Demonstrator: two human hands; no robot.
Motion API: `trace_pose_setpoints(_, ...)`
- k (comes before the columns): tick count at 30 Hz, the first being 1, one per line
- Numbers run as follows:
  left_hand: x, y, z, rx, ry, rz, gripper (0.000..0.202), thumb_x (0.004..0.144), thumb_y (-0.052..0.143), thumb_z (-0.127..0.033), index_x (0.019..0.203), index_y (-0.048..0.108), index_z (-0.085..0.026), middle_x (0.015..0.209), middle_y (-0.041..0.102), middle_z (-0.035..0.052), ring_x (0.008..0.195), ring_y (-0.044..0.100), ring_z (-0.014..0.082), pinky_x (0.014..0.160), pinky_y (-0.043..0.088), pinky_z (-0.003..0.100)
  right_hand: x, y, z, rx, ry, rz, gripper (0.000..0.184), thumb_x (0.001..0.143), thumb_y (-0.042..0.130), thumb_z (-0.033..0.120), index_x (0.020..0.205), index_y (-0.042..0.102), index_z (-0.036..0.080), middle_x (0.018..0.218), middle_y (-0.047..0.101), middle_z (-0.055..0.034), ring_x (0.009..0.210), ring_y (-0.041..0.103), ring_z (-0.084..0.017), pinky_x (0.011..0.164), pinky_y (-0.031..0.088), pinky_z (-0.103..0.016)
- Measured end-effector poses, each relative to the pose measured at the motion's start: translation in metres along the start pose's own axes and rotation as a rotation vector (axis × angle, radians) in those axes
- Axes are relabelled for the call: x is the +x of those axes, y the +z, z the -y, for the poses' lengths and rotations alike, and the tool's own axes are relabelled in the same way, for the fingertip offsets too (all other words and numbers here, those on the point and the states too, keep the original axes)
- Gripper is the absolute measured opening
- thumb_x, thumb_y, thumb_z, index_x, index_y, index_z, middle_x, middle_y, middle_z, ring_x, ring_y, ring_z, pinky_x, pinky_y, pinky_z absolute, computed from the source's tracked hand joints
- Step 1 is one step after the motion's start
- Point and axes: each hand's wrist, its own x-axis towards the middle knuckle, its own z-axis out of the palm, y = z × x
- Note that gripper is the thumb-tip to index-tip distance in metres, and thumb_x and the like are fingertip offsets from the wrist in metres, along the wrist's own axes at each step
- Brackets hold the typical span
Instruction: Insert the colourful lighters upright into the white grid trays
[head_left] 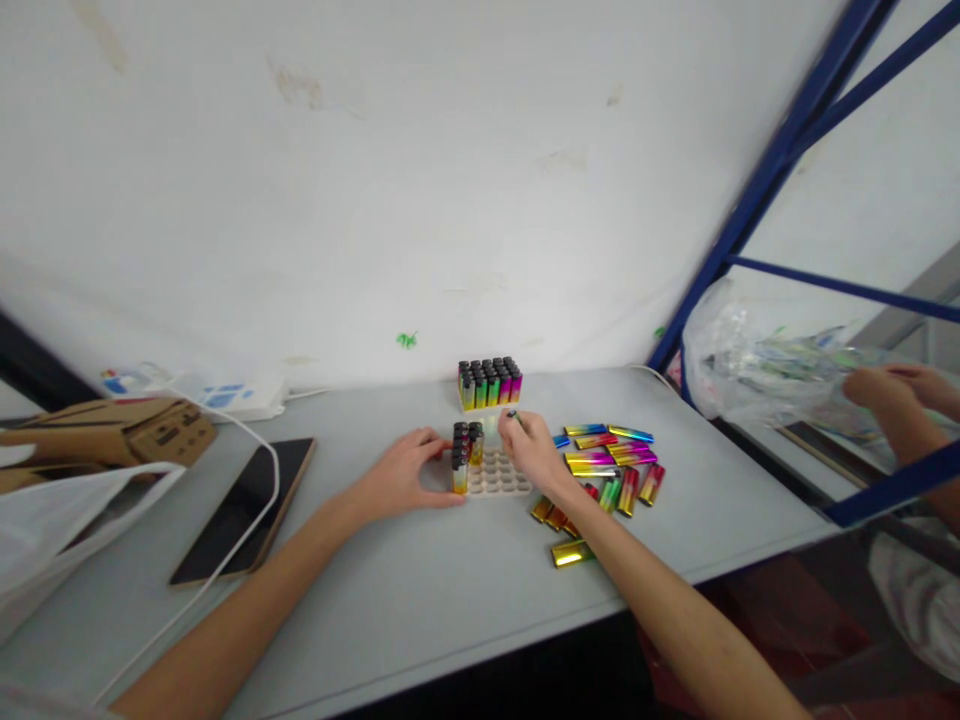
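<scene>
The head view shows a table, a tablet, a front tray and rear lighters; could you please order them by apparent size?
Largest to smallest:
1. Table
2. Tablet
3. Front tray and rear lighters: too close to rank; the tray is nearer and partly covered.

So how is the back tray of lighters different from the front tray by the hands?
The back tray looks packed with lighters; the front tray has just a few, at its left, and shows bare holes. The back tray stands near the wall; the front tray is closer, with the left hand at its left side. Both are pale and hold upright lighters.
</scene>
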Motion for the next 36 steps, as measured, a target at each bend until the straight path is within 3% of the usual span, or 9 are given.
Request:
trace_pose_setpoints(3,0.0,0.001,0.001,-0.001,0.008,-0.008,0.059,0.072,0.084,-0.061,0.11,0.071,-0.019,0.105,0.064,0.0065,0.099,0.063,0.0282,0.091,0.05,0.039,-0.001,-0.001,0.002,-0.073,-0.078,0.012,0.036,0.097,0.044,0.046,0.069,0.043,0.024,0.062,0.042,0.0039,0.061,0.042,-0.015,0.058,0.033,-0.027)
trace_pose_setpoints(8,-0.001,-0.001,-0.001,0.008,-0.009,0.004,0.057,0.073,0.084,-0.061,0.109,0.07,-0.019,0.106,0.064,0.0068,0.099,0.062,0.0281,0.092,0.05,0.039,-0.002,-0.01,0.009,-0.255,-0.161,0.106,0.032,0.106,0.041,0.052,0.096,0.052,0.023,0.077,0.056,0.0024,0.072,0.054,-0.017,0.068,0.039,-0.028)
trace_pose_setpoints(12,-0.001,0.0,-0.001,0.004,0.0,0.006,0.058,0.074,0.084,-0.061,0.112,0.07,-0.019,0.107,0.063,0.0073,0.101,0.062,0.028,0.093,0.05,0.039,-0.003,-0.019,0.013,-0.458,-0.367,0.165,0.035,0.109,0.04,0.046,0.087,0.053,0.022,0.084,0.061,-0.0031,0.082,0.057,-0.019,0.076,0.041,-0.029)
trace_pose_setpoints(14,-0.001,0.001,0.0,0.0,0.002,0.003,0.059,0.073,0.084,-0.062,0.113,0.07,-0.02,0.108,0.063,0.0074,0.101,0.061,0.0282,0.094,0.05,0.04,-0.003,-0.022,0.014,-0.537,-0.413,0.181,0.041,0.109,0.043,0.047,0.077,0.052,0.022,0.076,0.059,-0.0017,0.074,0.053,-0.018,0.072,0.038,-0.029)
trace_pose_setpoints(18,-0.002,0.004,0.004,-0.003,-0.004,0.004,0.064,0.073,0.084,-0.065,0.116,0.07,-0.02,0.109,0.062,0.0083,0.102,0.061,0.0289,0.095,0.05,0.042,-0.003,-0.025,0.013,-0.553,-0.368,0.219,0.047,0.107,0.049,0.048,0.068,0.049,0.022,0.059,0.053,0.003,0.057,0.045,-0.013,0.063,0.032,-0.028)
trace_pose_setpoints(26,-0.002,0.004,0.003,0.002,-0.004,0.008,0.065,0.073,0.081,-0.069,0.114,0.07,-0.019,0.11,0.062,0.0091,0.105,0.061,0.0309,0.096,0.05,0.042,-0.004,-0.034,0.012,-0.594,-0.351,0.391,0.035,0.105,0.059,0.042,0.077,0.061,0.019,0.066,0.059,0.002,0.06,0.049,-0.013,0.062,0.031,-0.027)
trace_pose_setpoints(30,-0.001,0.004,0.004,-0.003,0.007,-0.002,0.065,0.073,0.081,-0.069,0.114,0.071,-0.02,0.109,0.063,0.0085,0.102,0.061,0.03,0.095,0.049,0.042,-0.002,-0.039,0.013,-0.648,-0.389,0.449,0.037,0.107,0.053,0.043,0.082,0.063,0.019,0.07,0.061,-0.0003,0.062,0.05,-0.014,0.063,0.032,-0.027)
trace_pose_setpoints(36,0.0,0.005,0.006,-0.001,0.016,-0.011,0.06,0.072,0.081,-0.067,0.108,0.071,-0.021,0.106,0.064,0.0076,0.1,0.062,0.0295,0.093,0.05,0.041,-0.003,-0.018,0.01,-0.709,-0.325,0.402,0.043,0.1,0.063,0.053,0.072,0.066,0.021,0.064,0.061,-0.0026,0.057,0.05,-0.016,0.06,0.029,-0.028)
